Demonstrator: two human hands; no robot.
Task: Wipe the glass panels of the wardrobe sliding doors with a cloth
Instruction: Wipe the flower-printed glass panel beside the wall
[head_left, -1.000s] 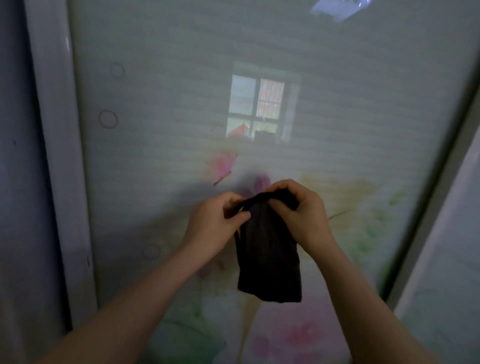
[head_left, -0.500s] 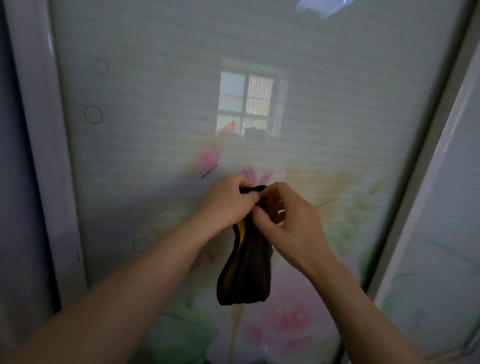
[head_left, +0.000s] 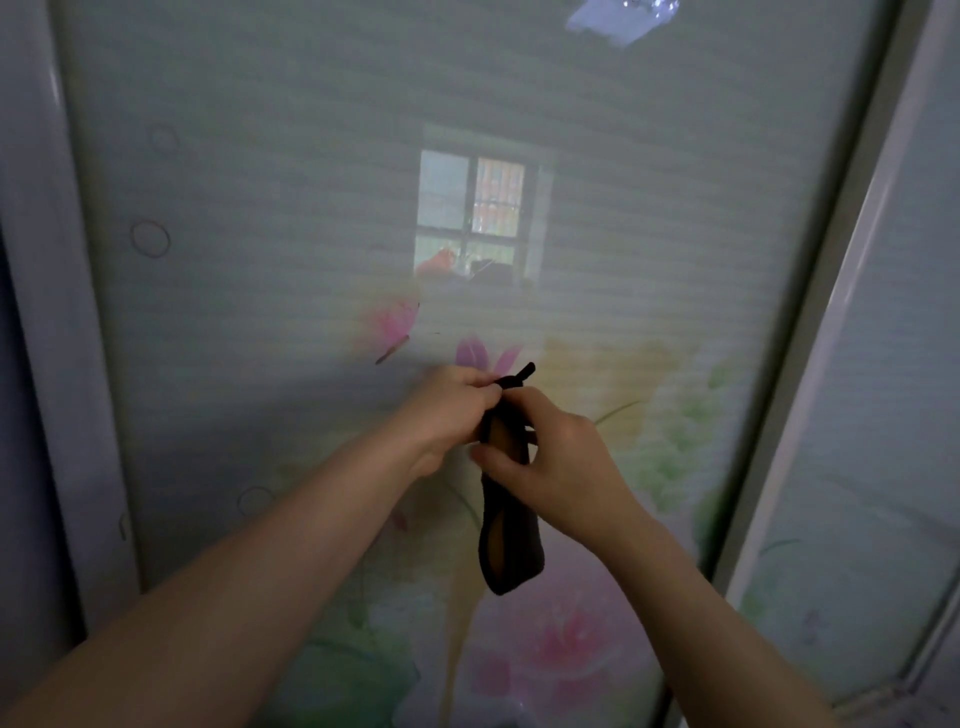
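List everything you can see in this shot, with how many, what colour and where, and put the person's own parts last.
glass panel: one, pale grey-green with a printed pink and green flower pattern and a window reflection, fills the centre
door frame: white, down the left of the panel
second panel: one, pale, at the right edge
cloth: one, dark, folded narrow, hanging in front of the panel
left hand: one, pinches the cloth's top
right hand: one, grips the cloth just below

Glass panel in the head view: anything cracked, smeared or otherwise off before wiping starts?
Nothing stands out. The glass panel shows no crack or obvious smear; the bright window shape in it is a reflection, and the flowers and rings are its print. Both hands, left and right, hold the dark cloth bunched in front of the glass, not yet wiping it.
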